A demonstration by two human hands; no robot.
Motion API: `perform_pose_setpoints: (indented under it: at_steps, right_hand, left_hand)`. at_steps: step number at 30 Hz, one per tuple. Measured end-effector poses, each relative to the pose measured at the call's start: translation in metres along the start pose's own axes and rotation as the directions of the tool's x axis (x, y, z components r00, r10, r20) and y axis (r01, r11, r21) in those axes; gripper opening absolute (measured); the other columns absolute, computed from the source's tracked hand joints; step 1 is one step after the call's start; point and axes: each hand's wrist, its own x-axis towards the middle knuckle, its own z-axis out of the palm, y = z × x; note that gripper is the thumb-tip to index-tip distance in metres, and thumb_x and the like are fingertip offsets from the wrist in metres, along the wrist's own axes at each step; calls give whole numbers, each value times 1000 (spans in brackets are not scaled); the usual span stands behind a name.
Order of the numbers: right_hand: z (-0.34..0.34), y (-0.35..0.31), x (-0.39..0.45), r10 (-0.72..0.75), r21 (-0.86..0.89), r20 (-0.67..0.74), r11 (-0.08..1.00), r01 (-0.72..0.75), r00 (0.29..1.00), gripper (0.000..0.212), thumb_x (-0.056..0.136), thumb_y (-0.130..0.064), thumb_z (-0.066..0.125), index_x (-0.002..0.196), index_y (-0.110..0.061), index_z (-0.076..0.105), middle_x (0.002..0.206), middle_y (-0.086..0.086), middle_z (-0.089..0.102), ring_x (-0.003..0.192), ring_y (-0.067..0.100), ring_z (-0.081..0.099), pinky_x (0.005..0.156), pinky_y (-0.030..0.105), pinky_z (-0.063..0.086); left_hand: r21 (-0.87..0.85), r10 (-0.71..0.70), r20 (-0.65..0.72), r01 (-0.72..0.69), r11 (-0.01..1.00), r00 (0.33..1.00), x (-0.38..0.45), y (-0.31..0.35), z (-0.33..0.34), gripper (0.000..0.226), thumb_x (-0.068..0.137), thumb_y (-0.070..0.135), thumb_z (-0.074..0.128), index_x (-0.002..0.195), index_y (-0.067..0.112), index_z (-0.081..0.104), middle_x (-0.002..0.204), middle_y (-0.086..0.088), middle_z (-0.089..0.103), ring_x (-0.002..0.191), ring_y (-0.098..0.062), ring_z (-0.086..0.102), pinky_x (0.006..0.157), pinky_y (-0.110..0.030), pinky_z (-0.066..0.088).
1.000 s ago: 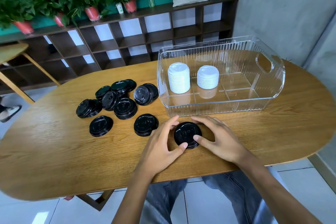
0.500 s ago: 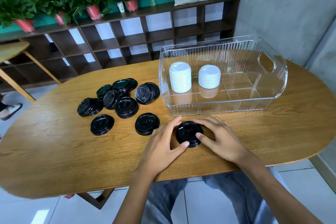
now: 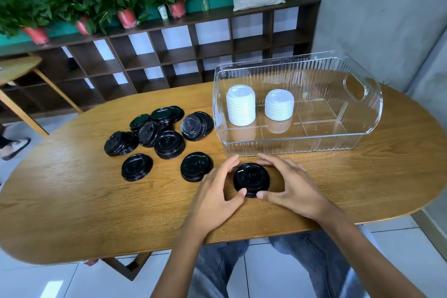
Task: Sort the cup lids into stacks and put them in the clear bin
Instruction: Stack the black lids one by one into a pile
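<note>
Two rooms' worth of detail: we see an oval wooden bench (image 3: pixel 72 201), a dark cubby shelf (image 3: pixel 169 55) with potted plants (image 3: pixel 125 0) against a teal wall.
Clear bin: we find the clear bin (image 3: pixel 362 138) on the bench's far right, holding two white lid stacks (image 3: pixel 240 105).
Black lid stack: the black lid stack (image 3: pixel 251 178) lies flat, top up, just before the bin.
Hands: our left hand (image 3: pixel 215 198) and right hand (image 3: pixel 295 189) curl round it from either side, thumbs touching its near rim.
Loose black lids: the loose black lids (image 3: pixel 159 133) lie scattered to the left.
</note>
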Motion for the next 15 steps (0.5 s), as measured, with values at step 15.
perform_pose_setpoints:
  at_steps: [15]
  right_hand:
    - [0,1,-1,2,23,-13,1000,-2,1000,86,71,-70,66,147,-51,30,130,-46,43,128,-17,32,108,25,21]
  left_hand:
    - [-7,-380,-542,447,894,750,5,-16,-16,78,88,42,76,153,20,39,146,-4,57,138,-26,50,121,-55,21]
